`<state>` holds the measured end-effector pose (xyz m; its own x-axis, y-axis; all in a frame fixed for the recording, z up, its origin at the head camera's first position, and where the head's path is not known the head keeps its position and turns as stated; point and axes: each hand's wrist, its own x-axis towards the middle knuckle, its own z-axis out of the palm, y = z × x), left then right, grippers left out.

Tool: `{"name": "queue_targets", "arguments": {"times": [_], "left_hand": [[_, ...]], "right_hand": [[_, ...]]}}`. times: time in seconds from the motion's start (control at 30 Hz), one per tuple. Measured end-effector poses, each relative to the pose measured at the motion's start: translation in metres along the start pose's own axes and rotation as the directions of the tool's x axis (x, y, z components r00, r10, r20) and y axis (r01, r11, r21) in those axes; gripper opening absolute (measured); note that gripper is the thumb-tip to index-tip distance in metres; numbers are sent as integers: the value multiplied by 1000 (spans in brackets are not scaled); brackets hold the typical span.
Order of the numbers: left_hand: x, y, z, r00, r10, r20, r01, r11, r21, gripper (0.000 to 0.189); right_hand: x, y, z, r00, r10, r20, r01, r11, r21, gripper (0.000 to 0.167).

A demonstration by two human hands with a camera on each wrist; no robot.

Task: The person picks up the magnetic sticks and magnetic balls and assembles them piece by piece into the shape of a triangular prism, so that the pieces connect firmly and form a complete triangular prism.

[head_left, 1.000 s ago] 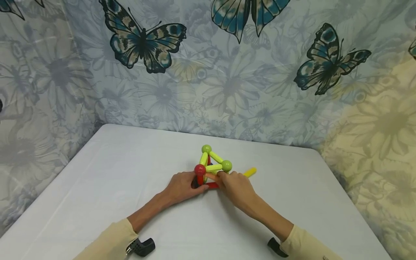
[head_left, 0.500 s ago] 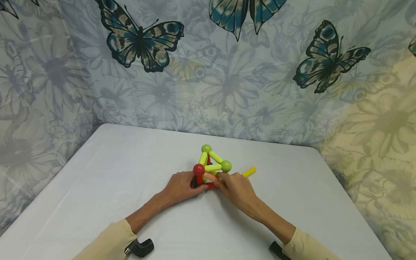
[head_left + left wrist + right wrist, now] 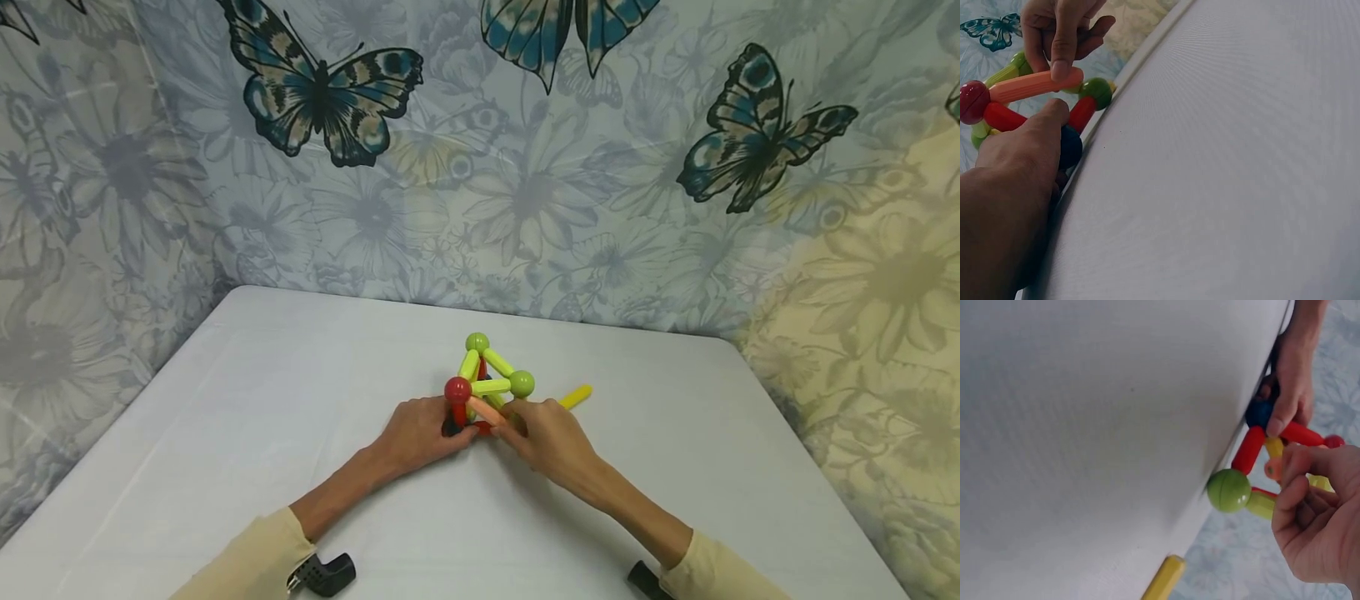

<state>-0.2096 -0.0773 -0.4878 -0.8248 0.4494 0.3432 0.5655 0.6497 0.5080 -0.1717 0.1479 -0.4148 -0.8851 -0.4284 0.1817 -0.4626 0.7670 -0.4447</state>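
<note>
A frame of magnetic sticks and balls stands in the middle of the table. Its top has a red ball (image 3: 458,391) and two green balls, joined by lime sticks (image 3: 491,387). My left hand (image 3: 420,429) holds the frame low at its left corner, the thumb by a dark blue ball (image 3: 1071,150) and a red stick (image 3: 1005,117). Between thumb and finger my right hand (image 3: 558,442) pinches an orange stick (image 3: 1032,86). The stick's other end meets the red ball and its held end slopes down. A green ball (image 3: 1229,490) forms the frame's lower right corner.
A loose yellow stick (image 3: 576,397) lies on the white table (image 3: 337,350) just beyond my right hand. Behind the table hangs a butterfly-patterned cloth (image 3: 450,208). Black straps with devices (image 3: 330,575) sit at both wrists.
My right hand has shifted slightly down and right, and the held end of the orange stick has dropped, so it slopes more steeply. The left hand stays on the frame.
</note>
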Motion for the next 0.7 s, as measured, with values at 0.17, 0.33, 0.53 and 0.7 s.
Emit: {"name": "queue_targets", "arguments": {"times": [0.17, 0.33, 0.53, 0.7], "left_hand": [[-1, -1, 1, 1000, 21, -19, -20, 999, 36, 33], [0, 0, 2, 1000, 28, -10, -28, 999, 36, 32], [3, -2, 5, 996, 88, -20, -86, 992, 90, 34], [3, -5, 5, 994, 102, -36, -97, 986, 134, 38]], "right_hand": [[-1, 0, 0, 999, -38, -11, 37, 998, -43, 20], [4, 0, 1, 1000, 9, -23, -12, 990, -143, 20], [7, 4, 0, 998, 45, -40, -53, 972, -230, 21], [6, 7, -1, 999, 22, -28, -28, 969, -246, 24]]}}
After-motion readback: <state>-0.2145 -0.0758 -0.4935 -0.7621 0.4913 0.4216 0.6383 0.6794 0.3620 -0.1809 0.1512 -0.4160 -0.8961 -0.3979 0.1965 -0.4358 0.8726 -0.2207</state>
